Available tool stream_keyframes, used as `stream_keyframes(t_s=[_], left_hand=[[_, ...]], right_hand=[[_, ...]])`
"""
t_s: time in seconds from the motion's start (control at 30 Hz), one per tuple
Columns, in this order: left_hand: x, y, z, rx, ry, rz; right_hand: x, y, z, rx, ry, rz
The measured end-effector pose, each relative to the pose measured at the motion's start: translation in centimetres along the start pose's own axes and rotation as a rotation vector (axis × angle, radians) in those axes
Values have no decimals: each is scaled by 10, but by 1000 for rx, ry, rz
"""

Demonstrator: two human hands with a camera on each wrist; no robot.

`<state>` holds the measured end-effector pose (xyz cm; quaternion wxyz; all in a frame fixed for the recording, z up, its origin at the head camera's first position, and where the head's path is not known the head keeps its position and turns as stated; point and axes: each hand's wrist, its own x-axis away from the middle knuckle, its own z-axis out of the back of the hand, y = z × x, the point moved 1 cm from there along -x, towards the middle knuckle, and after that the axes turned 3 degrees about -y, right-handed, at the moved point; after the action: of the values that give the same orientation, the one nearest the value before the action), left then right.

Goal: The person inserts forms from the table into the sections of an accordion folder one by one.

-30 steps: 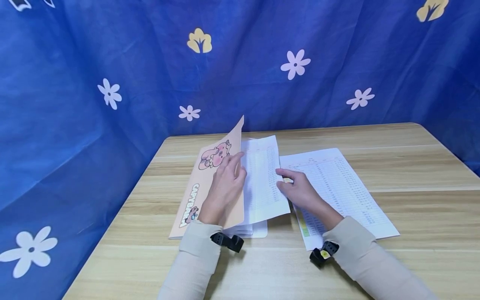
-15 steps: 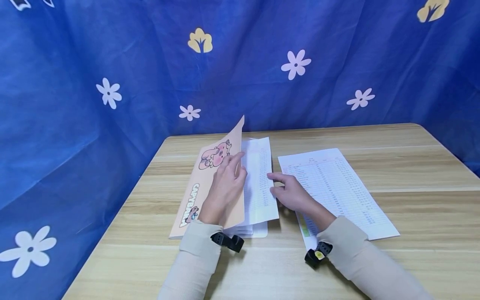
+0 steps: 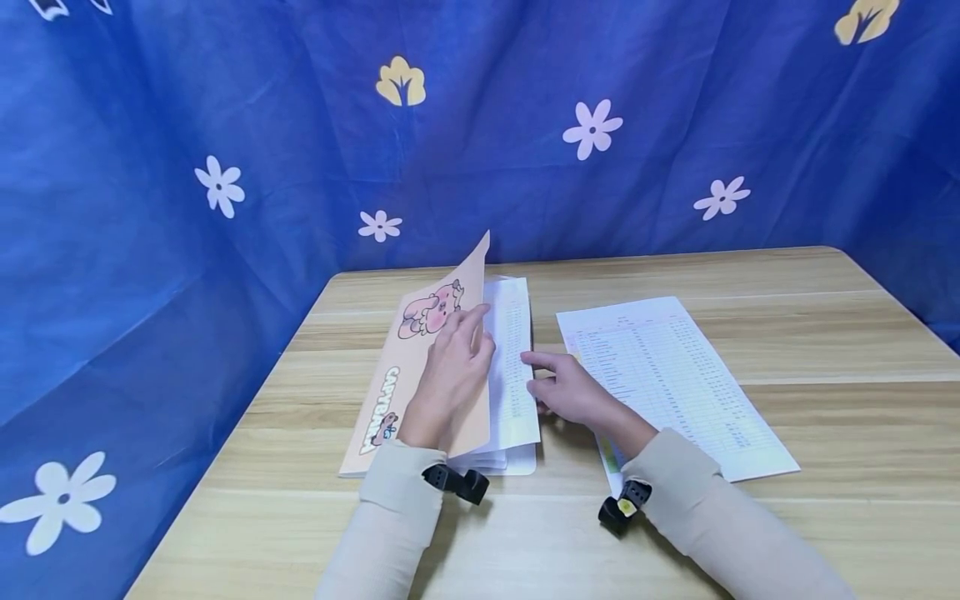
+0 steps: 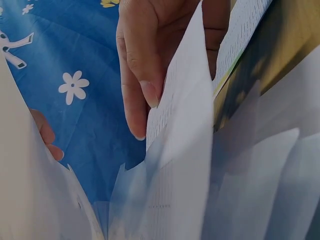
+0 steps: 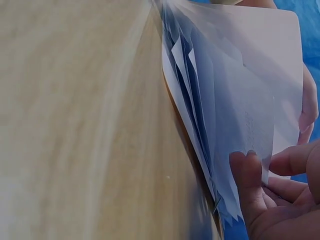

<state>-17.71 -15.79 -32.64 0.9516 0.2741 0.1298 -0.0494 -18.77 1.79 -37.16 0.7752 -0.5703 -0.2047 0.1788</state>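
A peach display folder (image 3: pixel 416 367) with a capybara print lies at the left, its front cover raised. My left hand (image 3: pixel 448 375) holds that cover by its free edge, fingertips curling over it. A printed sheet (image 3: pixel 512 367) stands partly inside the folder, among clear sleeves (image 5: pixel 200 105). My right hand (image 3: pixel 570 387) pinches the sheet's right edge between thumb and fingers. In the left wrist view the sheet (image 4: pixel 185 115) runs down behind a see-through sleeve. The cover hides the sheet's left part in the head view.
Another printed sheet (image 3: pixel 667 375) lies flat at the right, partly under my right forearm. The wooden table (image 3: pixel 847 433) reaches back to a blue flowered curtain (image 3: pixel 480 150). A black band with a small camera (image 3: pixel 457 482) is on each wrist.
My right hand has moved left with the pinched sheet, which now sits deeper in the folder with less of it showing. The left hand and cover have stayed in place.
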Motion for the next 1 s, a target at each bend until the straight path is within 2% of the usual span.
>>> stream_keyframes(t_s=[0.43, 1.0], left_hand=[[0, 0, 1, -5, 0, -4], [0, 0, 1, -7, -8, -11]], right_hand=[[-2, -4, -9, 1, -78, 43], [-4, -11, -24, 46, -67, 57]])
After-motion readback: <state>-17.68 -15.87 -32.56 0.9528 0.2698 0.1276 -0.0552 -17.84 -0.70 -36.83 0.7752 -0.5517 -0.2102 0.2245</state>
